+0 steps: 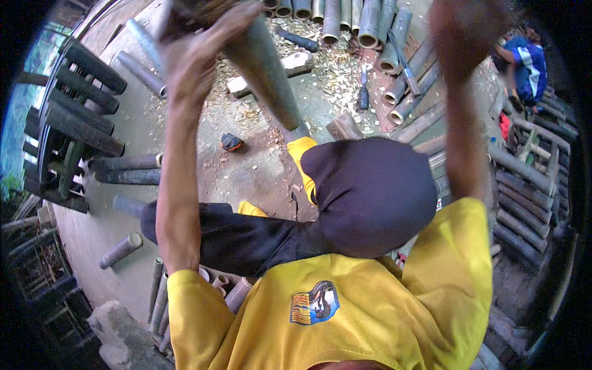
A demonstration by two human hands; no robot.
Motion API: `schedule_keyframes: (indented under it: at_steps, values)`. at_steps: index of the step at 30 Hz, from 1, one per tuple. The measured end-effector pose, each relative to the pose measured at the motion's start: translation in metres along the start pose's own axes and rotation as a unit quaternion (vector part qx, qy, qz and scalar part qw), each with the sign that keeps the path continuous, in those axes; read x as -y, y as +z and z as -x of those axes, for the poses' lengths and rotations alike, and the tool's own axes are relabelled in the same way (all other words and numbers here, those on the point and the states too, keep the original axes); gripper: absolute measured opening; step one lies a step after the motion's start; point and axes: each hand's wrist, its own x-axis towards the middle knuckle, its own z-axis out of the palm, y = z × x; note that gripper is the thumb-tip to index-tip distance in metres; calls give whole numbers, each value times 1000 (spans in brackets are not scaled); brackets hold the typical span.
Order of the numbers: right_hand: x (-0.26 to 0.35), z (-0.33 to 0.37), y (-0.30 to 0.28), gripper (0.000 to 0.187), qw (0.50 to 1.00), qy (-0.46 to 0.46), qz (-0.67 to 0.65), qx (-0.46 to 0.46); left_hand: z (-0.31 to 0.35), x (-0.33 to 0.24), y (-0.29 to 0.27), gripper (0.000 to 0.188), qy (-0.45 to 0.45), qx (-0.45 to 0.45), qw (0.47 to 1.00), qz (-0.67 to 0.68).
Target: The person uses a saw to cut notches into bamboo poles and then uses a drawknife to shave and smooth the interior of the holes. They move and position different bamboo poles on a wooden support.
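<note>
A thick grey-green bamboo tube (262,71) slants up from the ground beside my bent knee, its lower end near my yellow-cuffed foot. My left hand (200,52) is raised at the top of the view, closed around the tube's upper end; its fingers are blurred and partly cut off. On the far right my right hand (462,37) is lifted high and smeared by motion, so what it holds, if anything, does not show. Beneath the tube lies a pale wooden block (297,63) among the shavings.
Cut bamboo tubes (368,31) lie in a row ahead, with a black-handled tool (364,92) and a long-bladed tool (404,65) near them. A dark and orange object (231,143) sits on the floor. Tubes fill racks (86,117) at left; another person (524,68) crouches far right.
</note>
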Motion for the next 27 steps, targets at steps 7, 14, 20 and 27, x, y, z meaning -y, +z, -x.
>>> schedule_keyframes:
  at_steps: [7, 14, 20, 27]
  values:
    - [26, 377, -26, 74, 715, 534, 61, 447, 17, -43, 41, 72, 3, -160, 986, 54]
    - [33, 420, -14, 85, 674, 533, 203, 469, 18, -51, 35, 82, 22, -210, 974, 83]
    - [37, 428, -6, 87, 682, 509, 254, 459, 8, -54, 45, 80, 79, -123, 977, 153]
    - [43, 430, -13, 86, 670, 510, 268, 468, 3, -38, 72, 52, 43, -198, 966, 159]
